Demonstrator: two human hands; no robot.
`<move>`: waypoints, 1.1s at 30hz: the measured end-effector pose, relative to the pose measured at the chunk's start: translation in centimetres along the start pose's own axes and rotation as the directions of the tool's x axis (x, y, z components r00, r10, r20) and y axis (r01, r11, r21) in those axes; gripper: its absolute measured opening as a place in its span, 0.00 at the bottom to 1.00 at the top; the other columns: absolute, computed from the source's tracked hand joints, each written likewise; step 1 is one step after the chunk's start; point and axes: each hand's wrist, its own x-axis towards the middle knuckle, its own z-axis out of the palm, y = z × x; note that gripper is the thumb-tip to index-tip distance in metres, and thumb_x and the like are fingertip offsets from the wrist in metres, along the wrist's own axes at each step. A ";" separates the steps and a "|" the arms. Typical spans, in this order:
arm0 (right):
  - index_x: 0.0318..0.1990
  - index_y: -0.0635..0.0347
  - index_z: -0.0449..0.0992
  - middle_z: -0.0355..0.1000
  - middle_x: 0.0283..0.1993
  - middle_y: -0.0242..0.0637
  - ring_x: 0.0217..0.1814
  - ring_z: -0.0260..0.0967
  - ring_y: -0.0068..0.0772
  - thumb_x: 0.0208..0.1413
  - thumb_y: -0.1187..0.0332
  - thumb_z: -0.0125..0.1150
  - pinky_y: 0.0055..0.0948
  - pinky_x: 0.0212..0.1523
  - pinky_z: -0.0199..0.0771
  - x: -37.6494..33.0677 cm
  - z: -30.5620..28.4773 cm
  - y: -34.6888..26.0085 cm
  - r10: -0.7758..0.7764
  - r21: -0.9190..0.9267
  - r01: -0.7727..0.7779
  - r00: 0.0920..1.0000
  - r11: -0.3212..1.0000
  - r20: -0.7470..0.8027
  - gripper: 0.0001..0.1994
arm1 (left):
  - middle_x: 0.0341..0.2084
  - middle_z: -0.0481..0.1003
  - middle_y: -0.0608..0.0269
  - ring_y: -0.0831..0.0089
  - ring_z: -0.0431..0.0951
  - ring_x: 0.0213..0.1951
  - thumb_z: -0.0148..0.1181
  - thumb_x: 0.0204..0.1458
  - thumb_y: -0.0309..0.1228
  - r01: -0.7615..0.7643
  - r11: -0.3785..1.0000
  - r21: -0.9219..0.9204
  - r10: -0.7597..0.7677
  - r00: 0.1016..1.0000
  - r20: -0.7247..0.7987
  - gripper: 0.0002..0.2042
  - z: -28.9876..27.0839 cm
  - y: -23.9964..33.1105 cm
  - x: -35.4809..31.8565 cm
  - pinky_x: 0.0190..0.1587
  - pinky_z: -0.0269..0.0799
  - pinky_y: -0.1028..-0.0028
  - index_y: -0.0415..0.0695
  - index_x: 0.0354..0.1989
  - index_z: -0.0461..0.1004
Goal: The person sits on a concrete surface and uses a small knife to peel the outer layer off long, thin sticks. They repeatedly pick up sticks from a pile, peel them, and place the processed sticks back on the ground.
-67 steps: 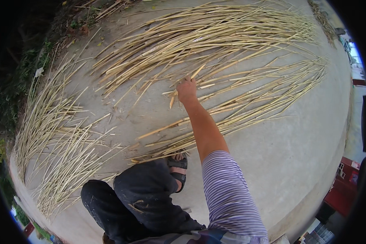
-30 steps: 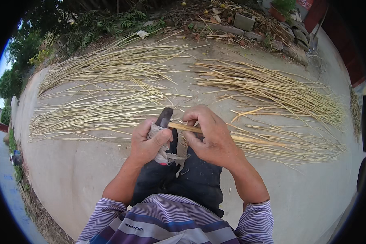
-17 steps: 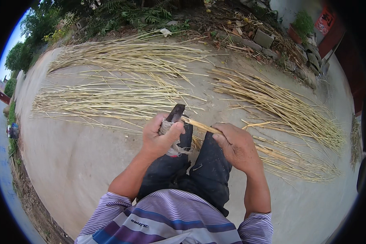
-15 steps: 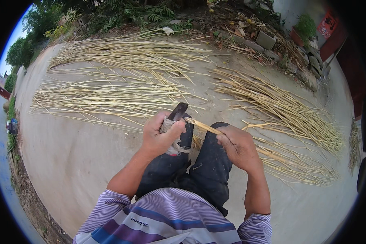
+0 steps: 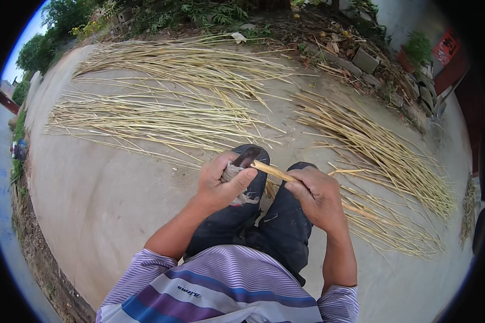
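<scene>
Over my left thigh, my left hand (image 5: 214, 187) is closed around a dark, flat blade-like tool (image 5: 247, 156) whose lower part is wrapped in grey rag (image 5: 232, 173). Loose rag ends hang below the fingers. My right hand (image 5: 320, 198) grips a thick yellow-tan stalk (image 5: 273, 171) above my right knee. The stalk's pale cut end meets the tool near my left thumb; whether the edge bites into it is too small to tell. From behind my right hand the stalk runs on toward the lower right, over other stalks.
Two wide spreads of thin dry stalks (image 5: 156, 116) lie at the far left on the concrete ground (image 5: 102, 199). A browner heap of stalks (image 5: 372, 142) lies to the right, beside thinner ones. Rubble and blocks (image 5: 365, 60), plants and a potted bush (image 5: 416, 51) border the far side.
The view has shifted slightly. My left hand and the tool have come nearer to my right hand, and the stalk's end now sits against the tool by my left thumb. Both grips are kept.
</scene>
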 end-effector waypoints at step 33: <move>0.39 0.62 0.77 0.72 0.28 0.42 0.31 0.72 0.45 0.52 0.70 0.64 0.35 0.31 0.70 0.4 3.3 -0.4 -0.160 -0.005 0.160 0.982 0.987 -0.102 0.09 | 0.23 0.74 0.62 0.73 0.74 0.22 0.66 0.52 0.43 -0.446 0.874 0.193 0.448 0.893 0.035 0.19 1.4 -0.2 0.3 0.25 0.67 0.74 0.38 0.39 0.72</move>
